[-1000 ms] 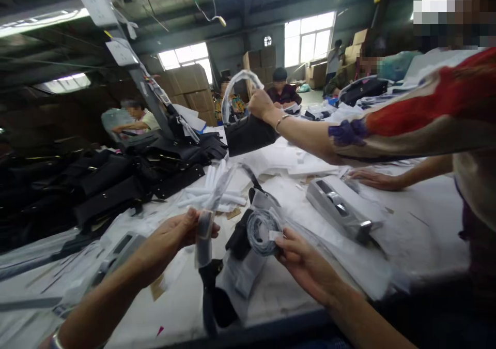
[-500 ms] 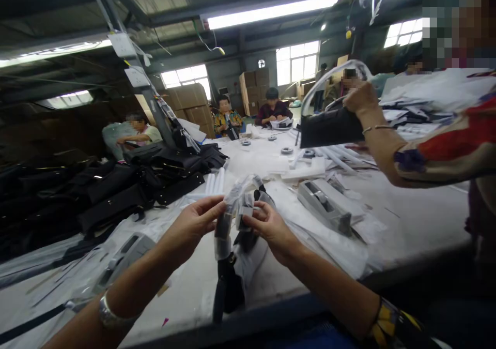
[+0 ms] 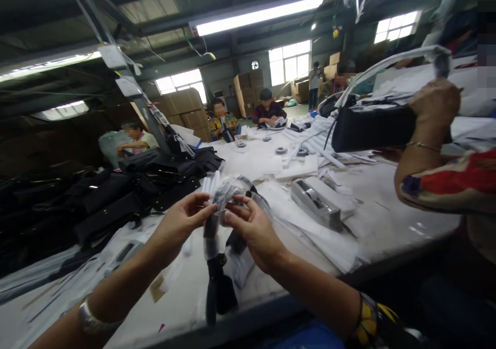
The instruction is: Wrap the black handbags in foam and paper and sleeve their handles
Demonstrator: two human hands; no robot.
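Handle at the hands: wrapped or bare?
Wrapped, at least its upper part: shiny clear film covers the handle by the left hand and right hand. Lower down, cannot tell.

Looks like a black bag [image 3: 222, 289] set near the front edge of the white table [image 3: 178, 297], with a dark handle [image 3: 211, 230] standing up in a tall, narrow arch. Gleams around the upper part of that arch with clear, crinkled film [image 3: 231, 182], wrinkled most at the top and partly covered by fingers. Carries a small metal ring [image 3: 222, 259] low on the near side. Curves over to a second dark stretch on the far side, partly hidden and blurred.
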